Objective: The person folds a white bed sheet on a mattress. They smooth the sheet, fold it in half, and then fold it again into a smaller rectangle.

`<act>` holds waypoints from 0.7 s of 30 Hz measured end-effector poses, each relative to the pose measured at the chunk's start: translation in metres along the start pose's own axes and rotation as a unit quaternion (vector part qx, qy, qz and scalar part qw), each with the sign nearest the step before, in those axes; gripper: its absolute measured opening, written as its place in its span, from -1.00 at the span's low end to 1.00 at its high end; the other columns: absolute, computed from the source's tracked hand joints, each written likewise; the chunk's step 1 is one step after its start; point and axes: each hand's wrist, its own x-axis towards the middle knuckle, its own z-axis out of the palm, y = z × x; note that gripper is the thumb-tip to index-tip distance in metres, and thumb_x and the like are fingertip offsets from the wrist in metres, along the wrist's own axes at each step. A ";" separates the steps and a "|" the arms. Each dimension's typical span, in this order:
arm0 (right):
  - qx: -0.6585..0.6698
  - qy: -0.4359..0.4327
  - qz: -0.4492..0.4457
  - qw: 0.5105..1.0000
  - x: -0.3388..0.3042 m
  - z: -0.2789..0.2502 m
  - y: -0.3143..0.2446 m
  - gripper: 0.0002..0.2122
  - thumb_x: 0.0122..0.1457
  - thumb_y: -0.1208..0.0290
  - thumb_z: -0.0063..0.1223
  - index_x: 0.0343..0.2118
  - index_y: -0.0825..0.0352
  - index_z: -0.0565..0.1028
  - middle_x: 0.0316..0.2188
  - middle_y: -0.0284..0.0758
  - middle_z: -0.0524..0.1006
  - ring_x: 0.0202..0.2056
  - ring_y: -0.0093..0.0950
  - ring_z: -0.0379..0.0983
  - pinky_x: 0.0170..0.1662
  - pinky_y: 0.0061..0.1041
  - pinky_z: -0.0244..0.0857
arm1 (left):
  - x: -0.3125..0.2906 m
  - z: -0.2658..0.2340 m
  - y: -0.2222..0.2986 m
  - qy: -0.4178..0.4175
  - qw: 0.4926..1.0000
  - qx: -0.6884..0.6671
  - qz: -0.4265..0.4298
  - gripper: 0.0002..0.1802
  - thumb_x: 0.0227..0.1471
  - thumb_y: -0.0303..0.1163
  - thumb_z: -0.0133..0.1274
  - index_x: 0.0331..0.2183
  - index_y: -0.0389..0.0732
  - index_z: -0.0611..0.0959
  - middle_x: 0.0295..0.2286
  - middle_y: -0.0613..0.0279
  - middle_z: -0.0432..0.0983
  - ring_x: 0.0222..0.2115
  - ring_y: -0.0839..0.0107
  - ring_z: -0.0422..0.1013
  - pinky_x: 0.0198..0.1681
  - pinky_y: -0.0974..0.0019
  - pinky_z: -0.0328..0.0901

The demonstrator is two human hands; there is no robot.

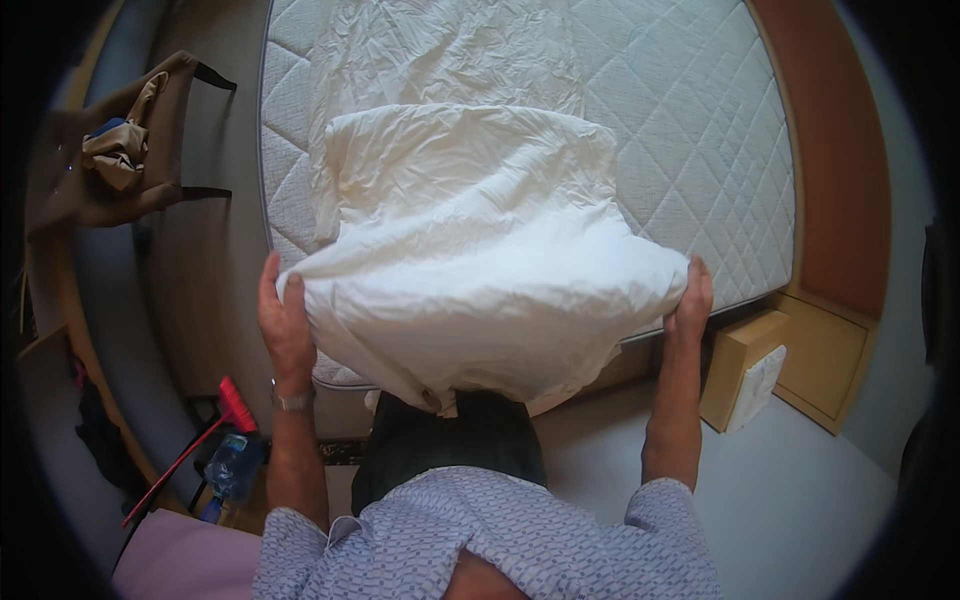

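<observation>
A wrinkled white bed sheet [470, 230] is stretched between my two hands at the near end of the bed. My left hand [287, 320] pinches its left corner, thumb and fingers closed on the cloth. At the right, my right hand [692, 295] grips the opposite corner. Between them the sheet sags toward my body, its near edge hanging by my dark trousers. The far part lies folded over on the quilted white mattress [690, 130], where more crumpled white cloth [450, 55] spreads out behind it.
At the left stands a brown upholstered chair [100, 195] with a bundled tan garment [120, 155] on it. A red broom [235, 405] and a large clear plastic bottle [235, 465] are at lower left. A wooden box-like cabinet [735, 360] sits beside the bed's near right corner.
</observation>
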 end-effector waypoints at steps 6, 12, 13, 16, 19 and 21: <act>-0.040 -0.100 -0.048 0.993 0.132 0.080 0.007 -0.74 0.47 0.30 0.06 0.02 0.40 0.42 -0.31 -0.34 0.57 -0.29 -0.56 0.52 -0.20 -0.48 0.50 | 0.152 0.046 -0.004 -0.074 0.986 -0.128 -0.073 -0.30 0.39 -0.19 0.11 0.34 -0.42 0.35 0.02 0.10 0.56 -0.04 0.46 0.48 0.06 0.37 0.39; -0.201 -0.034 -0.020 0.979 0.199 0.130 0.083 -0.49 0.35 0.22 0.22 0.18 0.48 0.37 -0.17 -0.25 0.59 -0.20 -0.46 0.52 -0.08 -0.42 0.44 | 0.217 0.084 -0.060 -0.033 0.978 -0.165 -0.125 -0.34 0.40 -0.18 0.09 0.32 -0.36 0.32 -0.24 0.28 0.62 -0.37 0.52 0.51 -0.26 0.38 0.46; -0.259 -0.030 -0.038 0.965 0.195 0.127 0.098 -0.49 0.34 0.23 0.22 0.17 0.50 0.37 -0.17 -0.23 0.59 -0.19 -0.45 0.52 -0.07 -0.42 0.44 | 0.208 0.083 -0.073 -0.004 0.984 -0.138 -0.111 -0.38 0.41 -0.19 0.08 0.29 -0.35 0.36 -0.26 0.29 0.61 -0.38 0.54 0.50 -0.29 0.40 0.45; -0.403 -0.019 -0.109 0.909 0.154 0.087 0.139 -0.54 0.32 0.26 0.22 0.11 0.52 0.43 -0.18 -0.21 0.59 -0.18 -0.44 0.51 -0.05 -0.40 0.42 | 0.153 0.063 -0.106 0.071 0.995 -0.040 -0.051 -0.55 0.42 -0.21 0.06 0.14 -0.35 0.51 -0.32 0.30 0.59 -0.42 0.57 0.46 -0.35 0.44 0.41; -0.431 -0.004 -0.088 0.898 0.090 0.037 0.178 -0.67 0.28 0.29 0.24 -0.04 0.44 0.54 -0.22 -0.25 0.59 -0.20 -0.44 0.51 -0.05 -0.40 0.42 | 0.065 0.045 -0.125 0.001 0.995 0.004 -0.103 -0.68 0.42 -0.22 0.07 -0.07 -0.32 0.62 -0.34 0.28 0.61 -0.46 0.54 0.47 -0.40 0.42 0.40; -0.422 0.014 -0.088 0.902 0.045 0.009 0.198 -0.71 0.25 0.33 0.26 -0.06 0.40 0.55 -0.23 -0.29 0.59 -0.21 -0.44 0.52 -0.05 -0.39 0.43 | 0.009 0.053 -0.133 -0.044 0.983 0.041 -0.171 -0.66 0.42 -0.20 0.09 -0.05 -0.31 0.62 -0.40 0.31 0.58 -0.50 0.57 0.44 -0.47 0.44 0.37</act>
